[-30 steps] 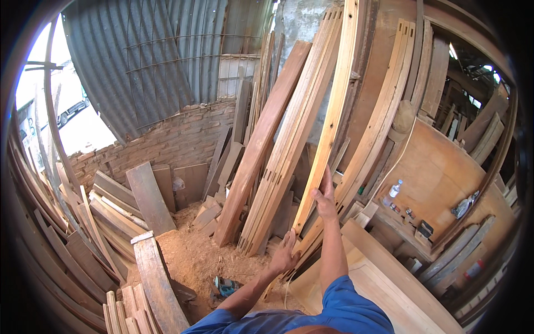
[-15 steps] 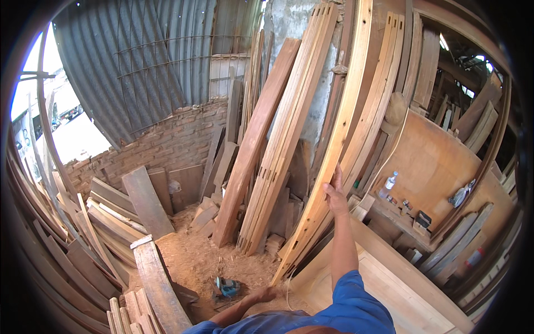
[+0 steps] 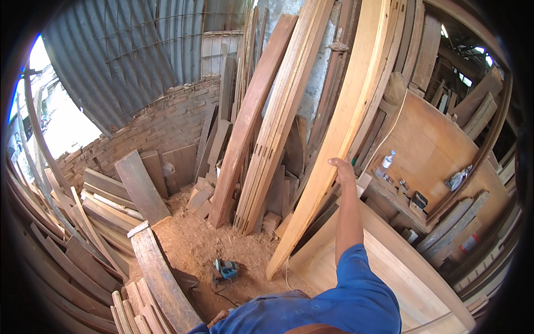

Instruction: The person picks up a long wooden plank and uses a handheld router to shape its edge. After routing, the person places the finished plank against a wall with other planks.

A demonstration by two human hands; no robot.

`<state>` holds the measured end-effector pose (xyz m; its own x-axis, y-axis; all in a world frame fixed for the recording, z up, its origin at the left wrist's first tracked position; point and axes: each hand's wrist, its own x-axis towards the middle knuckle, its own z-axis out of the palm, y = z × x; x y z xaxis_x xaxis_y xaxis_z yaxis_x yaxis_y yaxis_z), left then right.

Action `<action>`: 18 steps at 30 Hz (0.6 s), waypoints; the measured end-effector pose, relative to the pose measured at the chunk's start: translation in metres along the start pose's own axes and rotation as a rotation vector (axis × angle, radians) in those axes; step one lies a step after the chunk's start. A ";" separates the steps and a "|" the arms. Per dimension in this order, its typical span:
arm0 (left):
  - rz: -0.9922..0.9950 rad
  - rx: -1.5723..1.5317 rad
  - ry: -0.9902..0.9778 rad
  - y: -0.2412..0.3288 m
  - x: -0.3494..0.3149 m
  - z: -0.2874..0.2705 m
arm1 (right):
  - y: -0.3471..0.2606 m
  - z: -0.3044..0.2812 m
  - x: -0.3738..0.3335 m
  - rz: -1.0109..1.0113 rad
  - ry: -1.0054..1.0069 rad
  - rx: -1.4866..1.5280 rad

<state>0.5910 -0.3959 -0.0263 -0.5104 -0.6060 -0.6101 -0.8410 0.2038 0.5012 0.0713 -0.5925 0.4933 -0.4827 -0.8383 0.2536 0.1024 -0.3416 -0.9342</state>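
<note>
My right hand (image 3: 341,170) is raised and closed around the edge of a long pale plank (image 3: 314,200). The plank leans steeply, its foot on the sawdust floor (image 3: 194,245) near the pale panel (image 3: 389,267) below my arm. Its top rises among other leaning boards (image 3: 278,128). Only a sliver of my left hand (image 3: 217,319) shows at the bottom edge, beside my blue shirt and away from the plank. Whether its fingers are open or closed is hidden.
A small blue power tool (image 3: 227,269) lies on the sawdust. Stacked boards (image 3: 100,222) crowd the left side before a brick wall (image 3: 161,128) and corrugated metal sheets. A cluttered wooden bench with a plastic bottle (image 3: 387,160) stands at right.
My left hand has come off the plank and dropped to the bottom edge. My right hand stays on the plank, which now stands a little further right.
</note>
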 end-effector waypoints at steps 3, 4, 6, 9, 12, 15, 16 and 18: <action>0.178 0.069 0.185 -0.007 0.019 -0.003 | 0.013 0.011 0.012 -0.035 -0.047 0.068; 0.226 0.054 0.302 -0.017 0.023 -0.013 | 0.013 0.031 0.012 -0.025 -0.092 0.098; 0.220 -0.971 0.139 0.085 0.017 -0.088 | 0.012 0.000 0.006 -0.002 -0.068 0.047; 0.642 -1.009 0.114 0.209 -0.039 -0.214 | 0.014 -0.012 0.005 -0.061 -0.037 0.002; 1.299 -0.894 0.207 0.294 -0.128 -0.329 | 0.018 0.003 0.009 -0.062 -0.010 0.013; 1.699 -0.723 0.293 0.349 -0.231 -0.388 | 0.017 -0.005 0.008 -0.026 -0.003 0.017; 1.858 -0.725 0.250 0.360 -0.242 -0.398 | 0.018 -0.007 0.011 -0.012 0.014 0.013; 2.006 -0.892 0.209 0.388 -0.274 -0.392 | 0.034 -0.024 0.018 -0.001 0.028 0.035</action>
<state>0.4745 -0.4520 0.5759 -0.2761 -0.1711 0.9458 0.9255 0.2182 0.3097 0.0451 -0.6091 0.4598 -0.5071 -0.8258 0.2469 0.1318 -0.3574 -0.9246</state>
